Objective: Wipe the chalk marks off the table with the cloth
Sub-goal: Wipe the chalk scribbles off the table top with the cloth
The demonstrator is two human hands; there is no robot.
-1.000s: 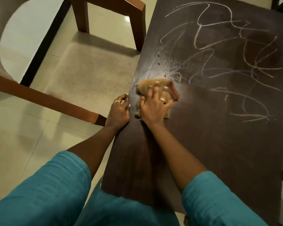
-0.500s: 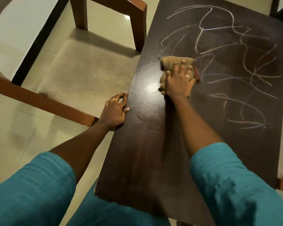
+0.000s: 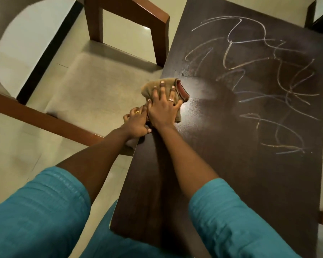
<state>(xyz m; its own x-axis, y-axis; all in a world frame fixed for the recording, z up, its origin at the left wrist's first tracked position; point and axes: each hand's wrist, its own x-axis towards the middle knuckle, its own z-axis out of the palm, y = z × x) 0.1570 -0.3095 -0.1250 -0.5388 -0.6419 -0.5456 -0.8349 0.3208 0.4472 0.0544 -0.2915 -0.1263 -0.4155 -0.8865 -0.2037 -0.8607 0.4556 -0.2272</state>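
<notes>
At the table's (image 3: 231, 183) left edge, my right hand (image 3: 162, 110) presses flat, fingers spread, on the cloth (image 3: 182, 91); my left hand (image 3: 136, 123) curls over the edge beside it; chalk marks (image 3: 265, 81) lie beyond

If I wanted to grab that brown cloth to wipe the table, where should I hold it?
Press down on the cloth's flat middle from above, palm spread, as the right hand does. It lies crumpled and low on the table, so there is no handle to pinch. To lift it, probably pinch the raised folded edge with the reddish border, on its right side.
</notes>
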